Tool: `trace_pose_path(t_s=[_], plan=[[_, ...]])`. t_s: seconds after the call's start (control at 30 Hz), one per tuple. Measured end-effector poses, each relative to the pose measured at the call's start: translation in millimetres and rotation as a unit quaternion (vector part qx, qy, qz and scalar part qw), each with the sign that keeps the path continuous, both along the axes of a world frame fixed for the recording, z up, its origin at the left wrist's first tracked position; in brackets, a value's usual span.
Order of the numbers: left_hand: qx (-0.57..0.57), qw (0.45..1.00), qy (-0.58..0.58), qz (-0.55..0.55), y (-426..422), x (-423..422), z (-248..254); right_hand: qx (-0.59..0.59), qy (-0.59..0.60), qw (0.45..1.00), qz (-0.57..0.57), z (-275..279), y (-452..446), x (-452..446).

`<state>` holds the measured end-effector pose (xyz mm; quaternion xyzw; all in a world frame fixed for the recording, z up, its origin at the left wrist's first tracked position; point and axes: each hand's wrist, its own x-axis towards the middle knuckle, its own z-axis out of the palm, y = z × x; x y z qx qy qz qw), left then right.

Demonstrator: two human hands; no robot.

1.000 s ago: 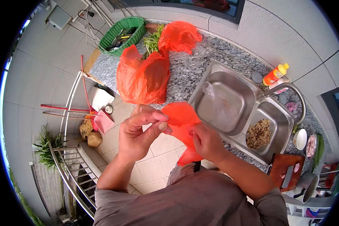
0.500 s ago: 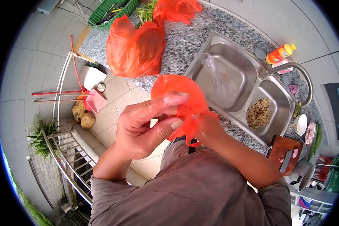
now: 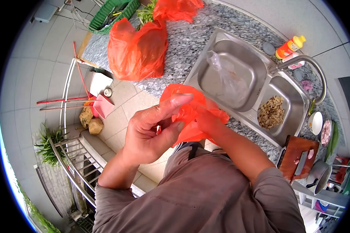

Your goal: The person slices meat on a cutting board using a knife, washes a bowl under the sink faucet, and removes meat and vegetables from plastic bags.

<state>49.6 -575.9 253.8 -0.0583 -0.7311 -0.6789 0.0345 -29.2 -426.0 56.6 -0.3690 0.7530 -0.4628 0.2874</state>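
A thin red plastic bag point(image 3: 186, 134) hangs between my two hands, in front of my body. My left hand point(image 3: 153, 128) is closed on the bag's left side, with thumb and forefinger bent toward each other. My right hand point(image 3: 209, 121) is at the bag's right part; red film lies around its fingers, and the fingertips are partly hidden. Beyond, a fuller red bag point(image 3: 138, 52) stands on the granite counter point(image 3: 186, 42), its contents covered.
A double steel sink point(image 3: 206, 81) holds a clear plastic bag point(image 3: 225, 77) and chopped brownish food point(image 3: 271, 112). At right are a cutting board point(image 3: 291, 155) with a knife point(image 3: 300, 165), a white bowl point(image 3: 315, 123) and a pot point(image 3: 319, 178). A green basket point(image 3: 112, 17) sits at back left.
The red bag between my hands has spread wider and lower. My right hand has moved up and left into its folds, closer to my left hand. The view has shifted slightly.
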Motion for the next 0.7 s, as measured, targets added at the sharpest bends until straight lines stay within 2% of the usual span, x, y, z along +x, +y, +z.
trace_pose_path(t_s=[0.07, 0.13, 0.2, 0.3, 0.37, 0.4, 0.47, 0.5, 0.53, 0.57, 0.63, 0.7], plan=[[-0.028, 0.999, -0.036, -0.015, 0, -2, 2, 0.013, -0.018, 1.0, -0.012, 0, 9, -7], [-0.004, 0.997, -0.076, -0.023, 3, -7, 3, 0.034, -0.065, 0.997, -0.029, 1, 23, -22], [0.07, 0.989, -0.125, -0.03, 7, -18, 3, 0.039, -0.151, 0.986, -0.059, 4, 43, -33], [-0.153, 0.986, 0.051, -0.048, 22, -49, -14, -0.015, -0.378, 0.917, -0.128, 33, 79, -42], [-0.269, 0.96, 0.04, -0.065, 27, -61, -24, -0.06, -0.531, 0.825, -0.182, 68, 102, -42], [-0.328, 0.941, 0.048, -0.068, 27, -65, -37, -0.128, -0.524, 0.83, -0.14, 46, 114, -43], [-0.382, 0.915, 0.078, -0.101, 39, -86, -66, -0.151, -0.503, 0.839, -0.144, 43, 144, -31], [-0.394, 0.907, 0.086, -0.121, 39, -93, -82, -0.139, -0.486, 0.843, -0.186, 63, 159, -20], [-0.414, 0.895, 0.101, -0.133, 40, -99, -102, -0.167, -0.467, 0.85, -0.176, 62, 169, -12], [-0.441, 0.88, 0.113, -0.137, 44, -104, -115, -0.17, -0.423, 0.872, -0.177, 85, 185, -6], [-0.419, 0.878, 0.102, -0.208, 71, -108, -108, -0.167, -0.337, 0.894, -0.242, 119, 217, 6], [-0.405, 0.87, 0.093, -0.266, 89, -106, -101, -0.325, -0.362, 0.791, -0.37, 128, 245, 22]])
